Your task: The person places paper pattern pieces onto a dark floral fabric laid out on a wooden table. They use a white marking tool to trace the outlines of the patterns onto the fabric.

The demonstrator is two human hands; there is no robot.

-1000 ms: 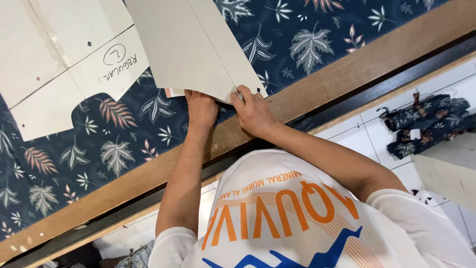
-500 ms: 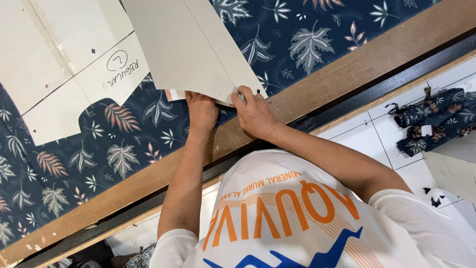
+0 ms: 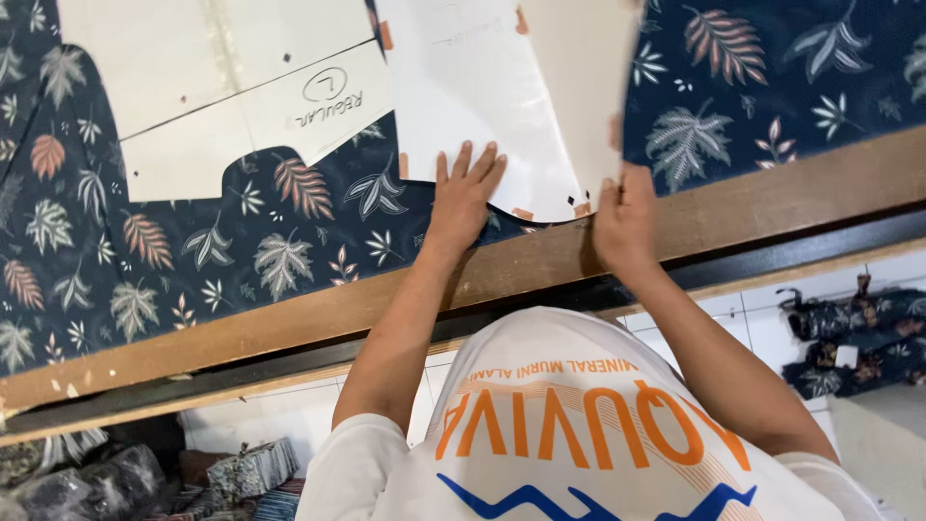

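A large white paper pattern piece (image 3: 487, 92) lies on dark blue fabric with a leaf print (image 3: 203, 260), which is spread over a table. My left hand (image 3: 465, 193) rests flat on the piece's near edge with the fingers spread. My right hand (image 3: 622, 217) grips the piece's near right corner. That right side curls up off the fabric and looks beige. Small orange tape tabs mark the piece's edges.
A second, wider white pattern piece (image 3: 212, 96) with handwriting lies on the fabric to the left. The table's wooden edge (image 3: 791, 188) runs across in front of me. Folded fabric bundles lie on the tiled floor at the right (image 3: 849, 338) and lower left (image 3: 241, 473).
My left hand has opened flat onto the pattern piece. My right hand has shifted right to the piece's corner, and its right side has lifted off the fabric.
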